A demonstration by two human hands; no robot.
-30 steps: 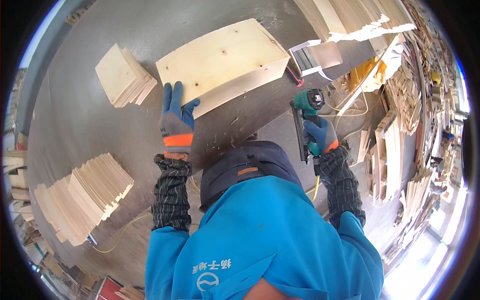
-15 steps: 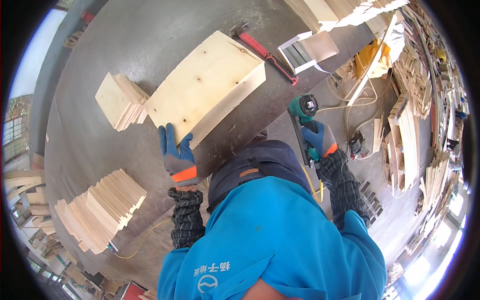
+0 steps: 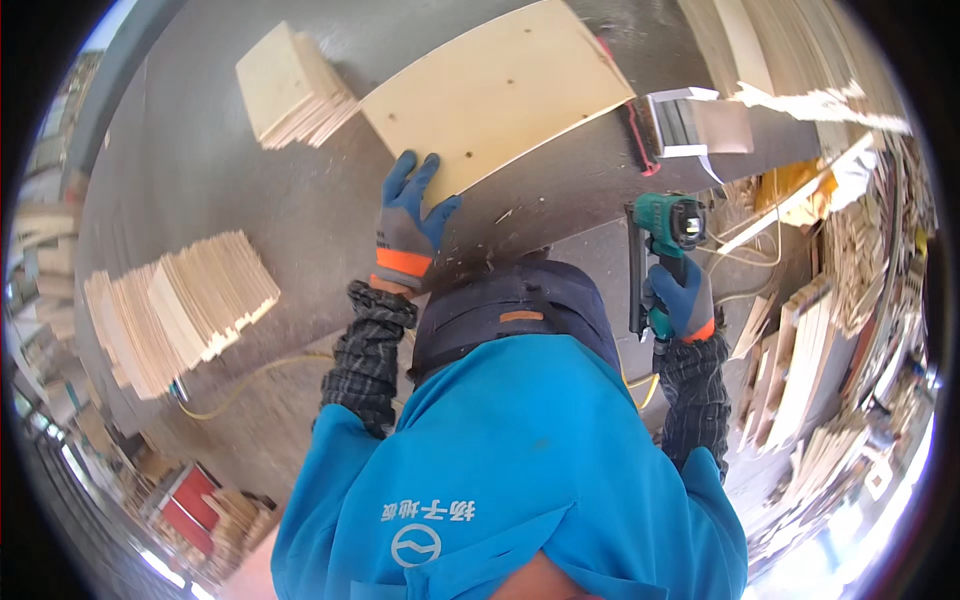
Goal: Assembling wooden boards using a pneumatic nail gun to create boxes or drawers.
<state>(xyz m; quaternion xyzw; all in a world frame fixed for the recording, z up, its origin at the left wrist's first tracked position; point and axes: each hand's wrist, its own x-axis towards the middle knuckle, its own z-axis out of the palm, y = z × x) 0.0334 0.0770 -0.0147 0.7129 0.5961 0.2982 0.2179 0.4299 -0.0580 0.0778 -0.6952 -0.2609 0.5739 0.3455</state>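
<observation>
My left hand (image 3: 408, 222), in a blue and grey glove with an orange cuff, rests at the near left corner of a pale plywood box (image 3: 505, 95). Its fingers are stretched and spread, touching the wood. Several dark knots mark the box's broad upper panel. In my right hand (image 3: 684, 297) is a teal and black nail gun (image 3: 660, 225), held off to the right of the box near the table edge. The fingers wrap around its handle. A red-handled hammer (image 3: 640, 140) lies beside the box's right end, its head hidden by the box.
Stacked thin boards (image 3: 290, 90) stand by the box's left corner; a larger row of boards (image 3: 185, 310) lies at the left on the dark table (image 3: 300, 205). A small open carton of grey strips (image 3: 695, 125) sits at right. Beyond are hoses and piled wood (image 3: 800, 350).
The view has shifted, so the table things sit differently in it. The box's near side panel no longer shows, and the box covers more of the hammer. Both hands keep their holds.
</observation>
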